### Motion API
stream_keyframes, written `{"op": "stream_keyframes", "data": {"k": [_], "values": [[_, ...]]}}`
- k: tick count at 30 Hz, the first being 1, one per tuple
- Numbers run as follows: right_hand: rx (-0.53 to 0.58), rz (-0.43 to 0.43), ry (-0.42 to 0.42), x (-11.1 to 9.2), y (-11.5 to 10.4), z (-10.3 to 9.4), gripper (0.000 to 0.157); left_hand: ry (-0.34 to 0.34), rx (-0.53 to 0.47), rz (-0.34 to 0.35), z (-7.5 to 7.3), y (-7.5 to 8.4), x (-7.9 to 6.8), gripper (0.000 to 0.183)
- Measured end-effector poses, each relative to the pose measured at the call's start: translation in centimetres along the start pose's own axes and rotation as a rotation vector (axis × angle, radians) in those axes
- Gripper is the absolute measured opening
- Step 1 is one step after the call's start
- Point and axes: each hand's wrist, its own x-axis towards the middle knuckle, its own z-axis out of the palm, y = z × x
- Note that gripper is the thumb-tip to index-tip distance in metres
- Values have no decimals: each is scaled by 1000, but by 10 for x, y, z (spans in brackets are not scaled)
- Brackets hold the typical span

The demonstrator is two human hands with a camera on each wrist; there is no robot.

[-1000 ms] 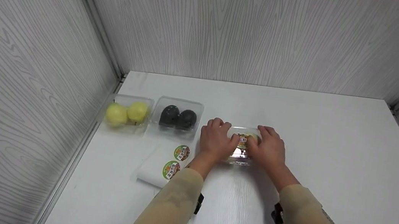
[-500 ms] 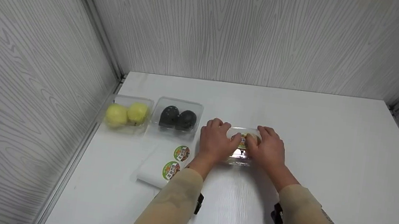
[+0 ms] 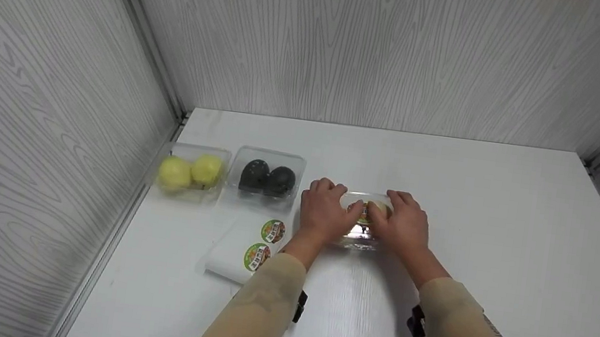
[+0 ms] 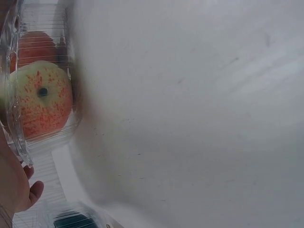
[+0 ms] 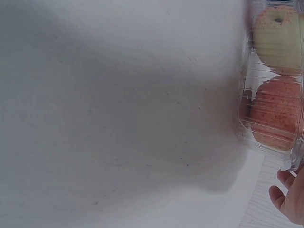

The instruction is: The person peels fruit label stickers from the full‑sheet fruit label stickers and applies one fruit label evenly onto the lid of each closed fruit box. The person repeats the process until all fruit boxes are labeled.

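A clear plastic clamshell box [image 3: 358,242] sits on the white table, a round printed sticker [image 3: 364,216] on its lid. Red-and-yellow apples [image 4: 45,102] show through its ribbed wall; the right wrist view shows a redder apple [image 5: 277,114] below a paler one. My left hand [image 3: 325,211] grips the box's left side, its thumb over the lid on the sticker. From the right side my right hand [image 3: 404,225] holds the box likewise, its thumb also on the sticker. Fingertips curl at the lid's rim in both wrist views. The thumbs partly cover the sticker.
Left of the hands lies a white backing sheet [image 3: 233,255] bearing two round stickers [image 3: 273,231]. Behind it stands a clear box [image 3: 296,163] with two dark fruits, beside another clear box [image 3: 186,149] with two yellow pears. Grey wood-grain panels [image 3: 328,44] wall the table.
Both thumbs shift slightly over the sticker, the right one moving a little to the left. The box and everything else stay in place.
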Motion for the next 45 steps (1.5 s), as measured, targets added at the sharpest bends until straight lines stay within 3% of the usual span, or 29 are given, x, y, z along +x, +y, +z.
{"op": "stream_keyframes", "data": {"k": [35,45], "values": [[17,37,-18,0,0,0,71,-3,-5,-20,-1,1,-1,49],[23,-4,19,-1,2,1,65,8,-39,-31,1,1,-1,46]]}}
